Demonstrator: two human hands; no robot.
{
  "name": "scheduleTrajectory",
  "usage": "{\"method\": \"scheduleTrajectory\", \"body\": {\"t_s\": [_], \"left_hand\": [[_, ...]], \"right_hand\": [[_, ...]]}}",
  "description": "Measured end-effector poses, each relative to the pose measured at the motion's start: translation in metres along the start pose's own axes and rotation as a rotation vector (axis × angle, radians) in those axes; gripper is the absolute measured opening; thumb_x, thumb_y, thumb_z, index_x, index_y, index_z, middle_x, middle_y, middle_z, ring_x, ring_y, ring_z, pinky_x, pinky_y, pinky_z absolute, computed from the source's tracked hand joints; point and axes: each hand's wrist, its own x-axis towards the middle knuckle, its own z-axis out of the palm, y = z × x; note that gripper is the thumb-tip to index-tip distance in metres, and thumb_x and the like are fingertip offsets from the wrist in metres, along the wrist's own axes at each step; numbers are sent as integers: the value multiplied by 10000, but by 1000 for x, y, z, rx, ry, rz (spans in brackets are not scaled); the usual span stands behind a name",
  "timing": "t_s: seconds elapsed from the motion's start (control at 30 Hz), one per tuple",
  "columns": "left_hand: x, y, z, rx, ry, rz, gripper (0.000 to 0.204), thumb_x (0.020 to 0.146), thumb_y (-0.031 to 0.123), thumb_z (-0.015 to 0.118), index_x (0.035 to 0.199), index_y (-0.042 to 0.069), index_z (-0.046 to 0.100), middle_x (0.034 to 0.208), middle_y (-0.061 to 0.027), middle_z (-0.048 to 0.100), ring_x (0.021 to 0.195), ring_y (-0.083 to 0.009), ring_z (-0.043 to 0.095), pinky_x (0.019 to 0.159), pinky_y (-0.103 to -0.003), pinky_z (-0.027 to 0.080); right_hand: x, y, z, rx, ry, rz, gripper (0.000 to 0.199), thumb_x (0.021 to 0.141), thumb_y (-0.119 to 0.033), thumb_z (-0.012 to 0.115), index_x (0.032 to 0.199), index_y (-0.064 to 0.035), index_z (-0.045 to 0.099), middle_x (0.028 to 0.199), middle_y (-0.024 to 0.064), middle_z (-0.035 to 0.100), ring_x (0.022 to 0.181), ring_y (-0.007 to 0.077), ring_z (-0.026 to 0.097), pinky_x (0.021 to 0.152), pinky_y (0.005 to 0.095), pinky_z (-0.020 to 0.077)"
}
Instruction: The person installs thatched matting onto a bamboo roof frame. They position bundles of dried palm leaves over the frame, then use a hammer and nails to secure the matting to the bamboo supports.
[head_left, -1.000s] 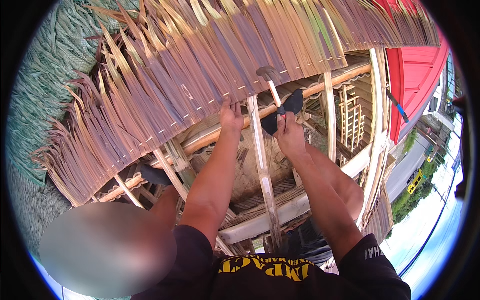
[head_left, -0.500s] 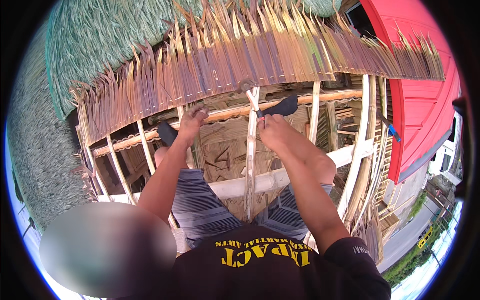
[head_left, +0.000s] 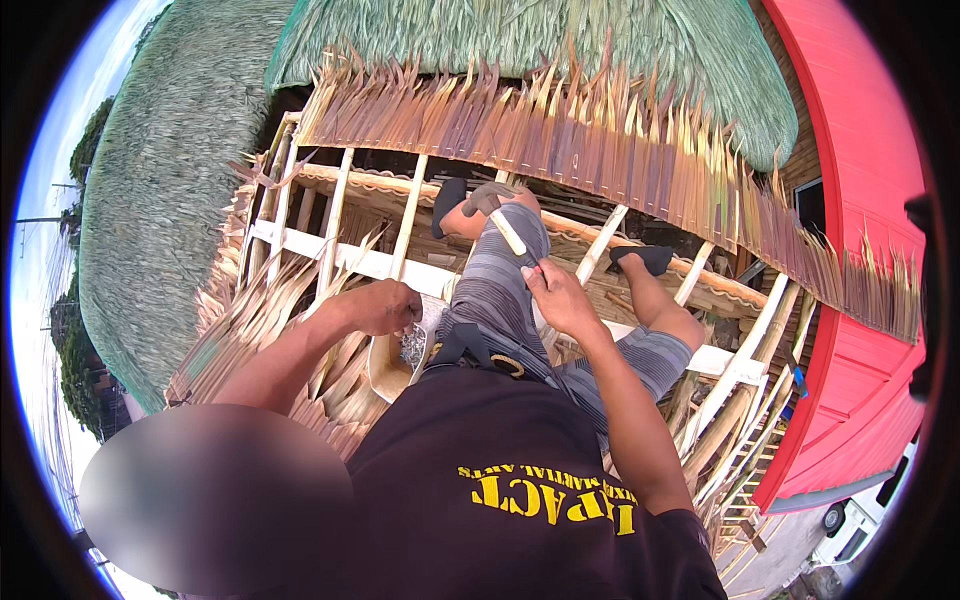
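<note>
My right hand (head_left: 556, 296) grips the pale wooden handle of a hammer (head_left: 497, 212), whose grey head points away from me above my knee. With its fingers curled downward, my left hand (head_left: 381, 307) sits over a small wooden bowl (head_left: 385, 372) of shiny metal nails (head_left: 411, 346) beside my hip. Whether it holds any nails is hidden. I sit on a bamboo roof frame (head_left: 340, 258) in striped shorts, with black sandals (head_left: 447, 203) on the rafters.
Dry palm thatch (head_left: 560, 130) lines the frame's far edge, and loose palm leaves (head_left: 262, 322) lie to my left. A green thatched roof (head_left: 180, 180) rises behind, with a red building (head_left: 860, 200) to the right. Open gaps between rafters drop to the ground.
The view has tilted down from the thatch. My left hand came off the rafter and dropped to the nail bowl. My right hand drew back toward my lap with the hammer.
</note>
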Motion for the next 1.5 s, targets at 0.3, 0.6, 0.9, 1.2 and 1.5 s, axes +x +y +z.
{"method": "scheduleTrajectory", "body": {"t_s": [0.3, 0.6, 0.9, 1.2, 1.5], "left_hand": [[-3, -21, 58, 252, 202, 148, 323, 824, 64, 586, 1115, 68, 726, 952, -221, 725, 944, -386, 700, 864, -454, 552], [35, -41, 143, 435, 304, -146, 297, 940, 115, 545, 1212, -3, 539, 1101, -213, 692, 936, -362, 736, 753, -458, 614], [25, -39, 129, 434, 317, -161, 252, 980, 146, 485, 1202, 53, 559, 962, -190, 740, 880, -372, 740, 691, -481, 596], [-16, -7, 47, 283, 278, 56, 249, 914, 151, 583, 1142, 57, 621, 880, -211, 723, 841, -375, 723, 732, -478, 565], [256, 173, -39, -190, 387, 692, 144, 890, 51, 702, 1014, -21, 717, 921, -123, 722, 816, -208, 695, 758, -322, 533]], "right_hand": [[-35, -35, 29, 0, -117, -101, 459, 1039, -409, 523, 1089, 43, 586, 988, 332, 670, 987, 516, 629, 839, 547, 482], [-44, -29, 39, -5, -117, -123, 467, 1039, -420, 522, 1100, 40, 572, 1003, 321, 668, 987, 498, 638, 846, 527, 486], [-36, -37, 43, -17, -149, -110, 456, 1031, -406, 536, 1109, 41, 581, 997, 325, 678, 983, 512, 640, 856, 541, 489], [-38, -21, 23, 33, -79, -64, 483, 1031, -441, 527, 1082, 35, 596, 1031, 295, 683, 1013, 479, 639, 853, 507, 486], [-43, 122, -94, 346, 284, 352, 545, 1051, -509, 466, 1159, 17, 557, 929, 248, 660, 926, 435, 642, 815, 496, 481]]}}
